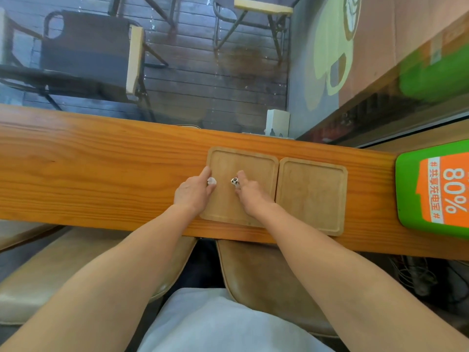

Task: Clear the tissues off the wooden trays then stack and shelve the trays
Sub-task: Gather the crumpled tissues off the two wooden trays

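- The bench [101, 168] runs left to right, its long axis across the view.
- Two wooden trays sit side by side, touching: the left tray [241, 158] and the right tray [312, 194], which looks bare.
- The left hand [193, 191] pinches a white tissue wad [212, 181] at the left tray's left edge.
- The right hand [250, 194] pinches a dark-spotted tissue wad [234, 181] at that tray's middle; both wads lie just ahead of the fingertips.

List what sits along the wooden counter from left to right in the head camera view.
left hand pinching a white tissue wad → right hand on a spotted tissue wad, both over the left tray → right tray → green sign
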`<state>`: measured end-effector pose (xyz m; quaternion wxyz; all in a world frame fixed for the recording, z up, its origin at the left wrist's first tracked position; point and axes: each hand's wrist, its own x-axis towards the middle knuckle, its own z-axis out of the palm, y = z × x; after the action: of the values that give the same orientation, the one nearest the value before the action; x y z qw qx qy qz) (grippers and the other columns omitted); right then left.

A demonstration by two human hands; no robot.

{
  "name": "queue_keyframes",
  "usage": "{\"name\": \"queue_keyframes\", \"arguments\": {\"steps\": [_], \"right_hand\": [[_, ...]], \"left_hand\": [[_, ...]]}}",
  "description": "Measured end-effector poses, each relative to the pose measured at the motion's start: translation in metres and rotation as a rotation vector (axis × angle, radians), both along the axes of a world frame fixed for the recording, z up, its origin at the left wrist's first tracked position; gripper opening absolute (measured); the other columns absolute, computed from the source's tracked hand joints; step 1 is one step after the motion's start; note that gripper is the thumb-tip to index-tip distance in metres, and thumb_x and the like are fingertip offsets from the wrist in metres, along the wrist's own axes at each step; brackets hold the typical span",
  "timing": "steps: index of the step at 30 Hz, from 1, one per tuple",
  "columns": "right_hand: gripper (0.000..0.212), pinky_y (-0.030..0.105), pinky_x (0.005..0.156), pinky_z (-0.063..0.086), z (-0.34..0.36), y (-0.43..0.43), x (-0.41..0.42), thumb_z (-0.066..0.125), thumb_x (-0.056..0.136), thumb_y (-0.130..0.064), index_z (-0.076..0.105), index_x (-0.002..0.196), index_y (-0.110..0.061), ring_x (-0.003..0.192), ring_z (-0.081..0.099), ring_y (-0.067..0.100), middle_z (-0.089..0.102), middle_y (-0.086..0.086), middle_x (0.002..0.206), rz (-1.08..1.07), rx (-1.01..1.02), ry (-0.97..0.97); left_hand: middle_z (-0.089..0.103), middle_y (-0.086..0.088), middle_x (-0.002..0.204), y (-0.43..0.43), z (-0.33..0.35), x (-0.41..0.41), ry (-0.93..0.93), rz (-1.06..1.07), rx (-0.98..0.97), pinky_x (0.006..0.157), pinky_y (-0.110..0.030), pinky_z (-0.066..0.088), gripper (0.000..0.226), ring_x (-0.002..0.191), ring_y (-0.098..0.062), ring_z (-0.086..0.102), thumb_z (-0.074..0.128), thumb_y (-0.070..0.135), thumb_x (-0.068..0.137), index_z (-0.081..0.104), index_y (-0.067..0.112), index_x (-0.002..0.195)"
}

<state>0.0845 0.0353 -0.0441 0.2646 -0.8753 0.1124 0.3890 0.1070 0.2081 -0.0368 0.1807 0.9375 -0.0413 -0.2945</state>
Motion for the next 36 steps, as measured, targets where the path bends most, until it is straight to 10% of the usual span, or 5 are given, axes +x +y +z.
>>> {"name": "queue_keyframes", "arguments": {"steps": [8,20,25,31,36], "right_hand": [[0.002,0.037,0.06,0.046,0.011,-0.013,-0.016,0.034,0.101,-0.02,0.033,0.099,-0.019,0.072,0.056,0.027,0.056,0.011,0.085,0.059,0.007,0.047],[0.019,0.034,0.063,0.038,0.052,-0.071,-0.044,0.038,0.097,-0.013,0.042,0.079,-0.011,0.076,0.048,0.027,0.048,0.009,0.087,-0.06,0.051,-0.123],[0.027,0.032,0.057,0.037,0.075,-0.101,-0.055,0.034,0.096,-0.01,0.044,0.07,-0.015,0.066,0.045,0.019,0.052,0.008,0.082,-0.143,0.167,-0.102],[0.032,0.039,0.084,0.042,0.103,-0.13,-0.095,0.032,0.095,-0.036,0.047,0.069,-0.023,0.082,0.052,0.019,0.055,0.002,0.087,-0.212,0.242,-0.132],[0.039,0.031,0.057,0.037,0.109,-0.137,-0.122,0.037,0.094,-0.029,0.043,0.057,-0.019,0.06,0.045,0.016,0.048,0.002,0.065,-0.269,0.109,-0.196]], "left_hand": [[0.062,-0.015,0.102,-0.014,0.005,-0.011,0.162,0.033,0.085,0.07,-0.043,0.049,0.028,0.084,-0.033,0.057,0.04,0.038,0.103,0.046,0.01,0.105],[0.059,-0.018,0.118,-0.075,0.055,-0.056,0.268,0.272,-0.049,0.077,-0.037,0.049,0.03,0.096,-0.032,0.058,0.039,0.018,0.101,0.052,0.004,0.124],[0.067,-0.014,0.103,-0.101,0.072,-0.076,0.246,0.284,-0.088,0.072,-0.035,0.05,0.031,0.088,-0.028,0.062,0.042,0.024,0.101,0.065,0.005,0.109],[0.069,-0.007,0.081,-0.127,0.097,-0.104,0.192,0.135,-0.093,0.069,-0.035,0.052,0.043,0.076,-0.025,0.064,0.044,0.045,0.101,0.066,0.012,0.083],[0.064,-0.003,0.063,-0.134,0.106,-0.118,0.151,-0.013,-0.073,0.052,-0.031,0.046,0.049,0.057,-0.021,0.059,0.046,0.045,0.1,0.061,0.015,0.064]]}}
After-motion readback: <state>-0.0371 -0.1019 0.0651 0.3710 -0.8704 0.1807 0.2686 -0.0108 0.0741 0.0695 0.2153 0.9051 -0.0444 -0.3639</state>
